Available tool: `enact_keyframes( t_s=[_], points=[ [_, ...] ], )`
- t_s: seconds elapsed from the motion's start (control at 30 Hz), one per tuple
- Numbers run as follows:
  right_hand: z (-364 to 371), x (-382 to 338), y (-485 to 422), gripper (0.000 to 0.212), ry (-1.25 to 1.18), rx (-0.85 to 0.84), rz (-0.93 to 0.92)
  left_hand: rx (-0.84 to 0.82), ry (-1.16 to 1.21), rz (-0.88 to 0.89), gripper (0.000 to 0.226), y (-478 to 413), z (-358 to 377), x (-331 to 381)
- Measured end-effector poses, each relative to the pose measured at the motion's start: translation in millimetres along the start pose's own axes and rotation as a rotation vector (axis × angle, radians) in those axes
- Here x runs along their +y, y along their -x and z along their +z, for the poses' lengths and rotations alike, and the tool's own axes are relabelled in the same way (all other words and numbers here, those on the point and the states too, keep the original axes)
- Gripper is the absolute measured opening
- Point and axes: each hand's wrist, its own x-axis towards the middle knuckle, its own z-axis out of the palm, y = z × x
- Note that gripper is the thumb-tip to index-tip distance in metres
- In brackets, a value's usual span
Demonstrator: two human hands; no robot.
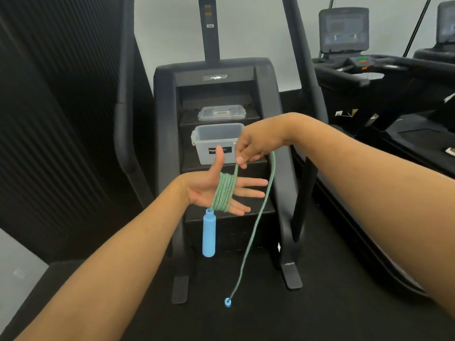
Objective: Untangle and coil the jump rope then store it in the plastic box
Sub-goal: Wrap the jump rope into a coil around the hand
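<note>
I'm mid-coil: my left hand (214, 190) lies flat and open, the jump rope (222, 193) wound round its fingers, one handle (209, 236) dangling at 6 o'clock. My right hand (248, 150) has a pinching grip on the free strand. Next: wind the remaining tail, then reach the plastic box (216, 143) at 12 o'clock.

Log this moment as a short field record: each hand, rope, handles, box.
left hand: open, palm up, rope wound around its fingers
right hand: pinching the rope above the coil
rope: several turns coiled, a loose tail hanging
blue handle: hangs below the left hand
tail end: small blue cap, no handle
plastic box: open, on a step
lid: one step up
</note>
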Motion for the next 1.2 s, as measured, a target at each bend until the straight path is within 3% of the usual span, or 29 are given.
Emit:
enact_keyframes(
  t_s=[0.1,0.2,0.4,0.47,0.57,0.67,0.8,0.9,1.0,1.1,1.2],
  points=[
    [4,2,-2,0.026,-0.104,0.054,-0.035,0.012,0.004,-0.026,0.135,-2,2,5],
    [8,-5,0,0.027,-0.215,0.068,-0.097,0.144,0.111,-0.052,0.137,-4,-5,2],
    [5,-29,5,0.023,-0.03,-0.054,-0.121,0.307,0.304,-0.019,0.133,-15,-8,-11],
    [0,-25,7,0.022,0.024,-0.003,-0.119,0.233,0.261,0.011,0.136,-11,-7,-11],
    [-9,-2,12,0.022,0.083,0.132,-0.104,-0.022,0.139,0.104,0.137,-5,2,-8],
    [-4,18,11,0.02,-0.103,0.204,-0.122,-0.098,0.11,0.153,0.11,-5,17,0],
    [15,33,4,0.017,-0.498,0.336,-0.18,0.001,0.076,0.346,0.06,-5,20,13],
    [39,49,-5,0.023,-0.746,0.353,-0.165,0.046,0.15,0.512,0.051,-2,23,29],
    [63,43,-16,0.029,-0.909,0.396,-0.141,0.234,0.217,0.589,0.053,-7,18,40],
    [82,39,-24,0.022,-0.926,0.29,-0.064,0.388,0.248,0.634,0.054,-11,3,38],
    [96,39,-23,0.024,-0.704,0.175,0.05,0.566,0.222,0.632,0.052,-7,-23,25]
  ],
)
